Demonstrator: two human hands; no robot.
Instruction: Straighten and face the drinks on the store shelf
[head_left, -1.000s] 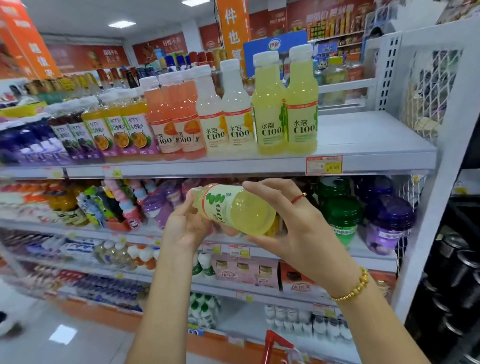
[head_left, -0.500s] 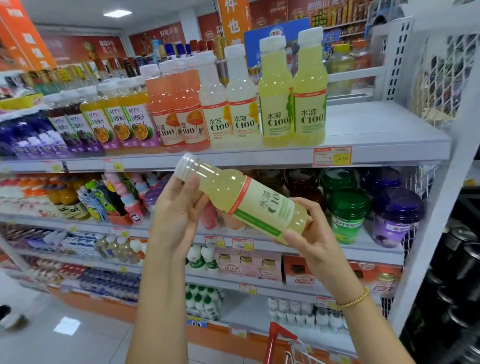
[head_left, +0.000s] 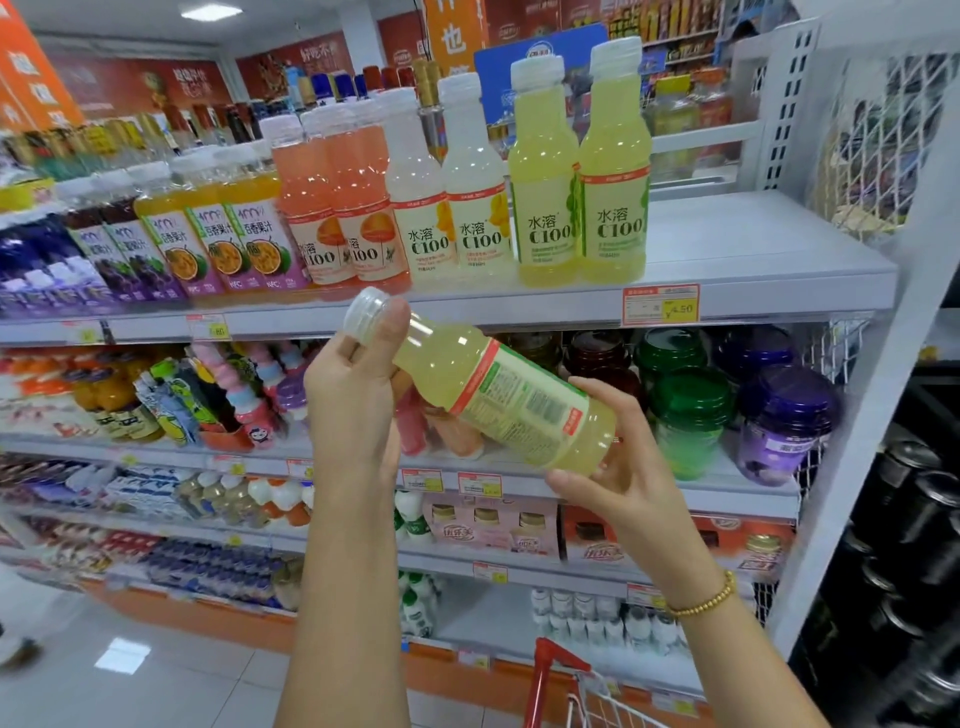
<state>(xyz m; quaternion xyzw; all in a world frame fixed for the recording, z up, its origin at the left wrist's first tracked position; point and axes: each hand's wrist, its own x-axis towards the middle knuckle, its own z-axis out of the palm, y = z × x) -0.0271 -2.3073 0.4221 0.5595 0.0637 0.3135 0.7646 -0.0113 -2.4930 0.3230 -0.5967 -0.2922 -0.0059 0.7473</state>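
Observation:
A pale yellow-green C100 bottle (head_left: 511, 397) lies tilted in front of the shelves, white cap up-left, its back label with small print facing me. My left hand (head_left: 353, 387) grips its neck just below the cap. My right hand (head_left: 621, 470) cups the bottle's base from below and right. On the top shelf (head_left: 753, 260) two matching yellow-green C100 bottles (head_left: 579, 182) stand upright with labels forward, next to pale white C100 bottles (head_left: 449, 202) and orange-pink ones (head_left: 337, 208).
Passion-fruit juice bottles (head_left: 218, 234) and purple drinks (head_left: 47, 265) fill the top shelf's left. Bare shelf lies right of the yellow-green pair. Green and purple jars (head_left: 727, 410) stand on the shelf below. A red-handled cart (head_left: 561, 680) is at bottom centre; a white mesh end panel (head_left: 883, 130) is right.
The bottle has been rotated in my hands: the front C100 label turned away and the back label now faces me. Its cap end rose slightly towards the top shelf edge.

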